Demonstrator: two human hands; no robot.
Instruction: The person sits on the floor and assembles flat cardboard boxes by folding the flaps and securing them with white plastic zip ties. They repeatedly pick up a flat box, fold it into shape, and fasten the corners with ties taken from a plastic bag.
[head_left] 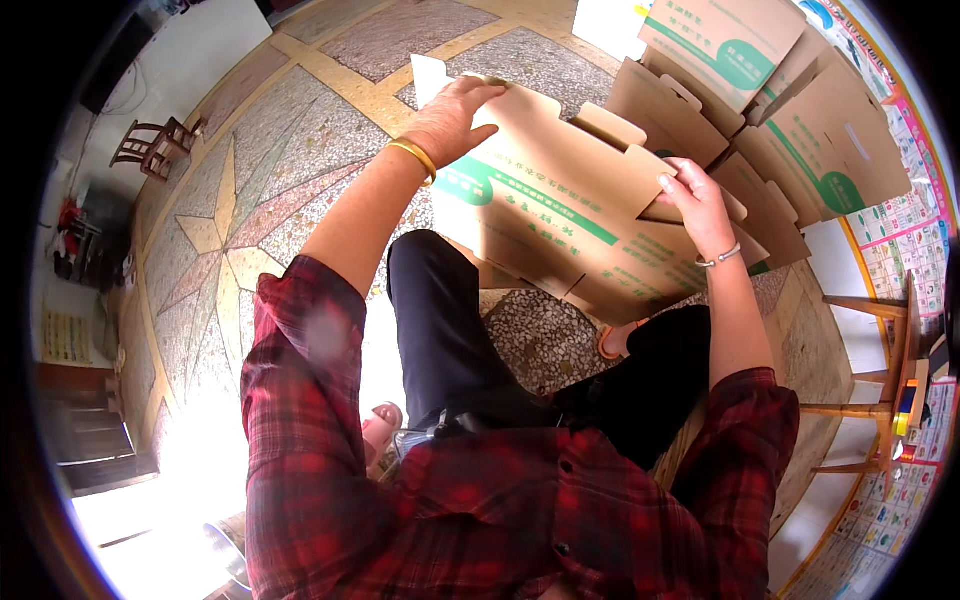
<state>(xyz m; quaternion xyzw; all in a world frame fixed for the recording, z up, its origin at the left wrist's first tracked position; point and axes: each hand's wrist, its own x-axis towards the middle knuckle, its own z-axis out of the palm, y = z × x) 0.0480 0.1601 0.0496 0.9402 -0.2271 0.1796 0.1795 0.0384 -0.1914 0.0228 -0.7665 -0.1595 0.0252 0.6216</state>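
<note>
A flat brown cardboard box blank point(560, 215) with green print stands tilted in front of my knees. My left hand point(455, 115), with a gold bangle on its wrist, grips the top left flap of the blank. A thin silver bracelet circles the wrist of my right hand point(695, 200), which holds a flap on the blank's right side. Both arms wear red plaid sleeves. My dark trousers point(450, 330) show below the blank.
More folded cardboard boxes point(760, 90) with green print are stacked at the upper right. A wooden stool point(155, 145) stands far left on the patterned stone floor point(250, 210). A wooden table frame point(880, 390) and colourful wall charts point(900, 240) lie at the right.
</note>
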